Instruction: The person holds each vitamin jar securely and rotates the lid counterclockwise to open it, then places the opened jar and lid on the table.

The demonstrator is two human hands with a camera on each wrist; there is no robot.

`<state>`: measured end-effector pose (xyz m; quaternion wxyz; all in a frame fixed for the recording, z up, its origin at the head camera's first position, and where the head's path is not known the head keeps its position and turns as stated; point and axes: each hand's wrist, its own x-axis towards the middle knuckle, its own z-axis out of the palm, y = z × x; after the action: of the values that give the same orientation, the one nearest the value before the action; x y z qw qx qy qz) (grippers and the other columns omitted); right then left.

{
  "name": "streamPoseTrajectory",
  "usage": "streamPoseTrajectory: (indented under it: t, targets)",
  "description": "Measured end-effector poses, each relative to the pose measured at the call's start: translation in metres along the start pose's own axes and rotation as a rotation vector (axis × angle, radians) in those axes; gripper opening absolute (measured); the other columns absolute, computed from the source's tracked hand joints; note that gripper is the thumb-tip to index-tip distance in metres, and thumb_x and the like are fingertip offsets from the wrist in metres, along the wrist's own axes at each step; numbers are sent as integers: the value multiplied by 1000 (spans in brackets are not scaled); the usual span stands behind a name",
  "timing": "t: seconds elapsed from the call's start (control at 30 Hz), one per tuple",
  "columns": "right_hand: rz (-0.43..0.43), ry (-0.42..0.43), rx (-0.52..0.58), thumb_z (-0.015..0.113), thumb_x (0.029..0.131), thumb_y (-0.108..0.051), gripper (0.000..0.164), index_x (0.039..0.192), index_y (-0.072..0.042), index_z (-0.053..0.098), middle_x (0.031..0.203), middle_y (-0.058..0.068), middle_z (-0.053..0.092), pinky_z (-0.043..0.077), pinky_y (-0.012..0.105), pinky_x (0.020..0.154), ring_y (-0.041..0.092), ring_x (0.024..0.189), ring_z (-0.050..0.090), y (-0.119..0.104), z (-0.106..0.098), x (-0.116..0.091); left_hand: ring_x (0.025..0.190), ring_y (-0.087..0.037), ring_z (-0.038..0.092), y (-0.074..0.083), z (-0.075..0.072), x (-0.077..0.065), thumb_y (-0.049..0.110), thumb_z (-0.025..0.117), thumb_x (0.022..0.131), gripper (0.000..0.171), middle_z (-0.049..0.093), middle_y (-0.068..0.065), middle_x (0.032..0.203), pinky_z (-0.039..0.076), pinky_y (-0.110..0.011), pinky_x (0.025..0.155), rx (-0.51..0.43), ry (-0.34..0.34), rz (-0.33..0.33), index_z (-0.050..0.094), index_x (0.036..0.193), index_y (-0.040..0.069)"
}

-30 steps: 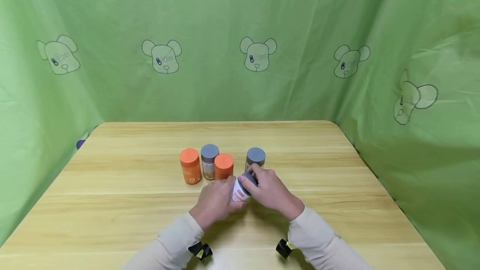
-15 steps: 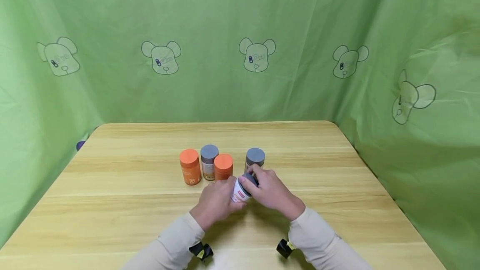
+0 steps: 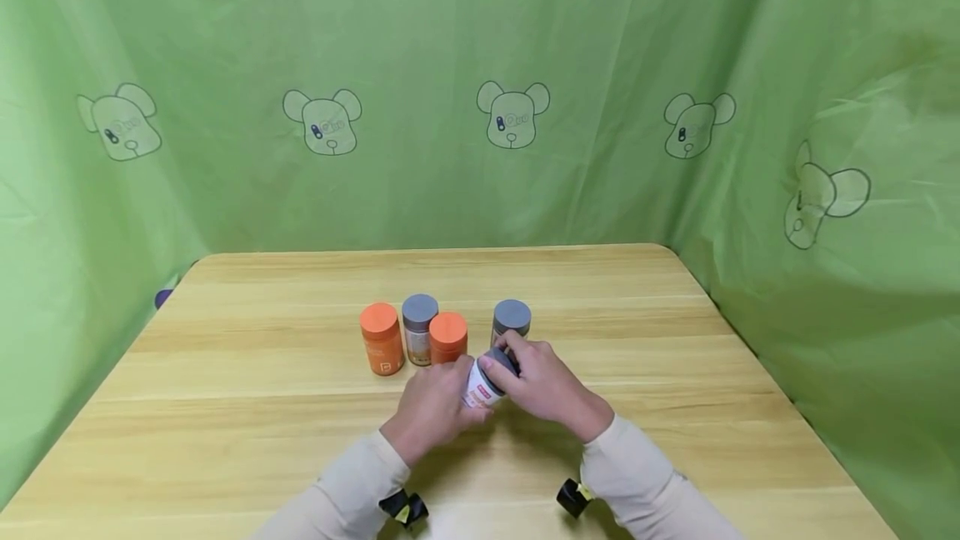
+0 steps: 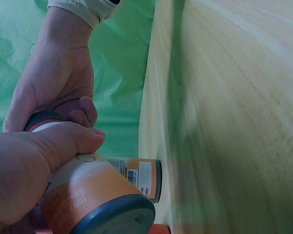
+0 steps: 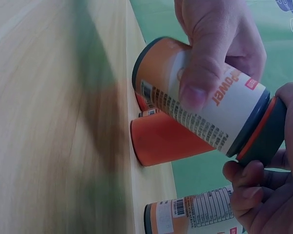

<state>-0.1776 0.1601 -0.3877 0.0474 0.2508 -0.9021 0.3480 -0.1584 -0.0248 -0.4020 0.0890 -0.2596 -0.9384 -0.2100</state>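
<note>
In the head view a supplement bottle (image 3: 482, 390) with a white and orange label is tilted above the table, its cap up and to the right. My left hand (image 3: 431, 408) grips the body, the thumb lying along the label. The fingers and thumb of my right hand (image 3: 546, 383) pinch the dark grey cap (image 5: 269, 136). An orange-red ring shows between cap and body in the right wrist view. Just behind my right hand stands another grey-capped bottle (image 3: 512, 317), partly hidden by it. Behind my left hand is an orange bottle (image 3: 448, 333), its lower part covered.
Further left on the wooden table (image 3: 225, 407) stand a second orange bottle (image 3: 383, 348) and a grey-capped bottle (image 3: 420, 312), both upright. Green curtain (image 3: 420, 15) printed with bear heads surrounds the table's back and sides.
Both hands keep their grip on the bottle and cap, with hardly any visible movement. The whole head view has shifted slightly, so the scene sits a little lower.
</note>
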Motion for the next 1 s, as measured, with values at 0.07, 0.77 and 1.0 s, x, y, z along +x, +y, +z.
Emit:
streamPoseTrajectory:
  t: [0.07, 0.77, 1.0]
  targets:
    - [-2, -5, 4, 59, 96, -31, 23, 101, -8, 56, 76, -2, 59, 48, 26, 56, 9, 64, 56, 1, 0, 0, 63, -14, 55, 0, 0, 0, 37, 83, 74, 51, 59, -2, 79, 46, -28, 55, -1, -1, -3, 60, 105, 4]
    - [-168, -7, 21, 60, 96, -24, 28, 118, -8, 54, 99, 5, 63, 51, 31, 72, 12, 81, 59, 8, 0, 1, 60, -13, 53, -3, -3, 4, 36, 83, 71, 48, 57, 0, 75, 45, -27, 53, -57, -40, -34, 60, 100, 6]
    - [-154, -9, 46, 60, 94, -20, 34, 125, -8, 54, 105, 7, 63, 51, 33, 72, 14, 84, 59, 8, -2, -2, 59, -14, 53, -3, -2, 5, 35, 84, 71, 47, 57, -1, 74, 44, -28, 51, -38, -27, -22, 60, 99, 6]
